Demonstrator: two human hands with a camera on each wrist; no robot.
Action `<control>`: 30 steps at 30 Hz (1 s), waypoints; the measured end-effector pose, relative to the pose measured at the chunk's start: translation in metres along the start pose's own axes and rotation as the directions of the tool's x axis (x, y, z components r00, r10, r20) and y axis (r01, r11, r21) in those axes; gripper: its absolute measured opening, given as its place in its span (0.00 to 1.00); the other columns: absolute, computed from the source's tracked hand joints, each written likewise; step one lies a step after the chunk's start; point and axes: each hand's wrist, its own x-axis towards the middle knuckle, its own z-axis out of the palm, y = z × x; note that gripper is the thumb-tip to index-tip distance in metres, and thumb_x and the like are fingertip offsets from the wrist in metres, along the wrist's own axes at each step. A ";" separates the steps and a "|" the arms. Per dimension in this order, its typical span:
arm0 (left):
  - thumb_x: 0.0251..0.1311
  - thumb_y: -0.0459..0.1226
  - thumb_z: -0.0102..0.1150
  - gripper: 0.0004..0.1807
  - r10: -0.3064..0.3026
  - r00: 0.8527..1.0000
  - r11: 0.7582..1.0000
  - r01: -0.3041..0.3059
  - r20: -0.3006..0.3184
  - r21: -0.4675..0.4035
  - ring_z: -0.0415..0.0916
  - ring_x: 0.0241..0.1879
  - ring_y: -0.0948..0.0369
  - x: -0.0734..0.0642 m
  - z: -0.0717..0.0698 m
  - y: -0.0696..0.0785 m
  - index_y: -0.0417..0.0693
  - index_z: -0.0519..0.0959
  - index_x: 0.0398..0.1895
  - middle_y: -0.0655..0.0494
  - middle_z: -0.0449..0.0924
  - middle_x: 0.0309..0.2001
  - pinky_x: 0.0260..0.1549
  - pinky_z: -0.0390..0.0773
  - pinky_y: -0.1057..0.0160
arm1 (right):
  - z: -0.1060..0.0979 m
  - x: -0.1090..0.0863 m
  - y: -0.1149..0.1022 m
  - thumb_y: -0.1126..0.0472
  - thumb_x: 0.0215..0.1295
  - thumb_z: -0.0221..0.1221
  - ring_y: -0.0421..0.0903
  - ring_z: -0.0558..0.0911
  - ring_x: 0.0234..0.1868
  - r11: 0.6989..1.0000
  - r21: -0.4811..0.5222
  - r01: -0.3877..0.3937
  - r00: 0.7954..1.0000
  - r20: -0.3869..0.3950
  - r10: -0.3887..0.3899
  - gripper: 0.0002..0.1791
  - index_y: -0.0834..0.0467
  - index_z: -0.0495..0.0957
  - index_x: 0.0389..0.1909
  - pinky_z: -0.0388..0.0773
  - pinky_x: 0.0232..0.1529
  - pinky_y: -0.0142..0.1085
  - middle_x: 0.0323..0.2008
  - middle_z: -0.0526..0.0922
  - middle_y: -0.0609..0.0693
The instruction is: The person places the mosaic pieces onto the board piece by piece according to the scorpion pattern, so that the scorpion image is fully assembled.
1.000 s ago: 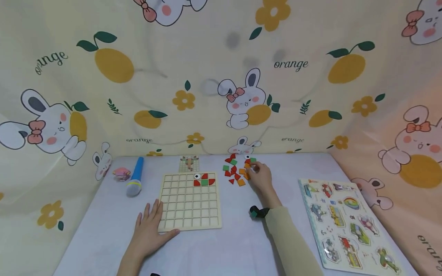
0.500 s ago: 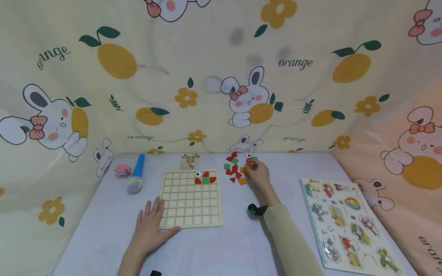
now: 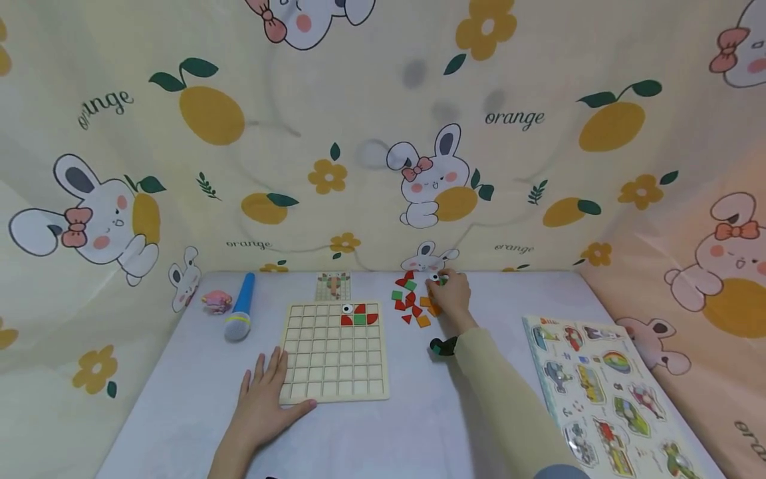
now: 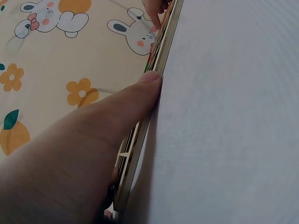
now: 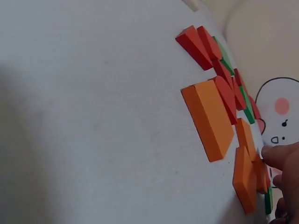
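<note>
My left hand (image 3: 261,407) lies with spread fingers at the near left corner of a wooden grid board (image 3: 333,362). Its thumb (image 4: 135,95) presses the board's near edge in the left wrist view. At the board's far right sit a white eye tile (image 3: 347,309), red quarter-round tiles (image 3: 372,319) and a green square tile (image 3: 360,319). My right hand (image 3: 453,299) is at the right side of a loose pile of tiles, its fingertips by another eye tile (image 3: 435,277). Orange tiles (image 5: 208,121) lie under and beside it; whether it pinches one is hidden.
Behind the board lies a pattern card (image 3: 333,286). A blue toy microphone (image 3: 242,306) and a small pink toy (image 3: 217,301) stand to the left. At the right is a picture puzzle board (image 3: 598,392). A printed cloth (image 3: 359,213) hangs behind the table.
My right hand has moved slightly away from me, from the orange tiles toward the eye tile at the back of the pile. The left hand stays on the board's corner.
</note>
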 end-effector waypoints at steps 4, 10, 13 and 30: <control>0.54 0.77 0.61 0.71 -0.009 1.000 1.000 0.009 0.024 0.016 0.31 0.84 0.34 0.000 0.002 -0.001 0.38 0.47 0.85 0.39 0.40 0.86 0.78 0.32 0.27 | 0.004 0.001 0.002 0.50 0.73 0.65 0.62 0.73 0.55 0.999 -0.045 -0.002 1.000 -0.018 0.002 0.23 0.65 0.81 0.56 0.71 0.63 0.57 0.53 0.78 0.65; 0.54 0.77 0.61 0.72 -0.017 0.999 1.000 0.017 0.033 0.016 0.29 0.84 0.34 0.000 0.002 -0.001 0.38 0.47 0.85 0.40 0.38 0.86 0.78 0.31 0.28 | 0.008 0.005 0.005 0.50 0.73 0.62 0.63 0.72 0.60 0.994 -0.111 0.003 1.000 0.011 -0.002 0.23 0.61 0.81 0.60 0.67 0.66 0.59 0.57 0.77 0.65; 0.54 0.77 0.61 0.71 -0.020 0.999 1.000 0.020 0.032 0.012 0.29 0.84 0.34 0.000 0.001 -0.001 0.38 0.47 0.85 0.39 0.38 0.86 0.78 0.31 0.28 | 0.009 0.010 0.006 0.51 0.73 0.62 0.64 0.72 0.61 0.991 -0.136 0.020 0.999 0.048 -0.013 0.23 0.58 0.81 0.63 0.66 0.67 0.60 0.60 0.76 0.66; 0.55 0.74 0.64 0.70 -0.010 1.000 1.000 0.009 0.024 0.006 0.32 0.84 0.32 -0.002 -0.002 0.003 0.35 0.49 0.85 0.37 0.42 0.85 0.78 0.33 0.27 | 0.026 -0.051 -0.052 0.51 0.72 0.69 0.57 0.77 0.47 0.963 0.036 0.267 0.960 0.077 -0.269 0.19 0.63 0.85 0.51 0.73 0.51 0.53 0.46 0.79 0.62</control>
